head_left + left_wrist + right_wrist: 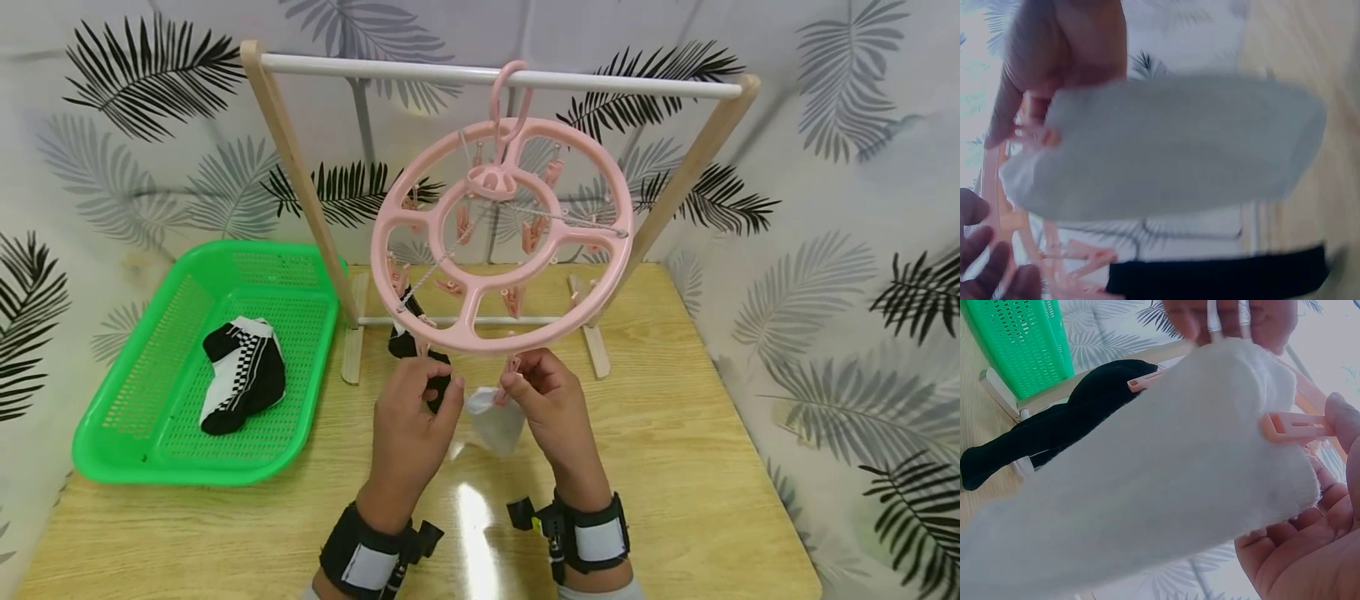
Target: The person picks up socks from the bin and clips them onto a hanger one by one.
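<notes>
A white sock hangs below the front rim of a round pink clip hanger, one edge caught in a pink clothespin. Thumb and fingers of my right hand pinch that clothespin by its handle end. Across from it, my left hand is beside the sock with thumb and forefinger apart, holding nothing. In the left wrist view, its loosely bent fingers are clear of the sock. Dark socks hang from other clothespins on the left side; the white sock partly covers them in the right wrist view.
The hanger hooks over a white rod on a wooden stand. More pink clothespins dangle from its rings. At the left, a green basket holds black-and-white checkered socks. A wooden table lies below, before a leaf-patterned backdrop.
</notes>
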`<action>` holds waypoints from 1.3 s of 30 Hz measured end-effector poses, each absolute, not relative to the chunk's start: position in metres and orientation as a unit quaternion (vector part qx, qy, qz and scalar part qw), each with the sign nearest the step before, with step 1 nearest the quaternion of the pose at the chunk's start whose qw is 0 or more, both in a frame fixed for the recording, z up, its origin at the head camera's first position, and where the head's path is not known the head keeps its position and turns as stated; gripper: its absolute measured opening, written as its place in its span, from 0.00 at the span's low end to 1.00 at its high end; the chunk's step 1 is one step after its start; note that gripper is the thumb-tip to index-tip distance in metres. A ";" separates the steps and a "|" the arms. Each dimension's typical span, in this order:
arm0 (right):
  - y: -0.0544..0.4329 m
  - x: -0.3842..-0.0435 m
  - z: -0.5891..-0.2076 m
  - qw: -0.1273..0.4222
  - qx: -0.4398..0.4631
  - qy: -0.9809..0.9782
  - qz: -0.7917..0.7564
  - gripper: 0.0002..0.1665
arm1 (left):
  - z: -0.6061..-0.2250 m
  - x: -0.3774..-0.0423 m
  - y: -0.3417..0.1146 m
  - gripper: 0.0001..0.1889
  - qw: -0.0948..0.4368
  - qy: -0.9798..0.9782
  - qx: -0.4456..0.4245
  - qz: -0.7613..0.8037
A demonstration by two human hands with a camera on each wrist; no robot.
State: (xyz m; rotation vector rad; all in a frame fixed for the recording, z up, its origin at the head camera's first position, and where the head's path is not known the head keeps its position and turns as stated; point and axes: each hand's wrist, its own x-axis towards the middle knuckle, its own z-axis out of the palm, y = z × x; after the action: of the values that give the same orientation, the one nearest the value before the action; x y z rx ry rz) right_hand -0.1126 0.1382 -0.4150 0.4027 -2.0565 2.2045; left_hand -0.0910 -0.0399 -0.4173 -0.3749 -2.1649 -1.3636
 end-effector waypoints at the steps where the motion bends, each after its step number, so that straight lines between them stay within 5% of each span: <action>1: 0.138 -0.113 -0.415 0.049 0.135 -0.674 0.725 0.08 | -0.416 -0.094 -0.042 0.08 0.304 -0.805 -0.152 -0.486; 6: 0.139 -0.114 -0.417 0.051 0.141 -0.674 0.723 0.08 | -0.405 -0.105 -0.045 0.12 0.380 -0.801 -0.199 -0.418; 18: 0.138 -0.113 -0.417 0.055 0.144 -0.676 0.721 0.07 | -0.384 -0.112 -0.030 0.18 0.311 -0.858 -0.183 -0.365; 39: 0.135 -0.113 -0.416 0.059 0.157 -0.704 0.690 0.07 | -0.389 -0.116 -0.039 0.18 0.366 -0.826 -0.178 -0.390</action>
State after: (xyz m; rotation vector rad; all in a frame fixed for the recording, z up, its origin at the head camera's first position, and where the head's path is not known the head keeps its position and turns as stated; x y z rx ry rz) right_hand -0.1132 0.1347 -0.4157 0.4768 -2.1311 2.0908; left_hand -0.1155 -0.0393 -0.3888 -0.4583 -2.1240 -1.0024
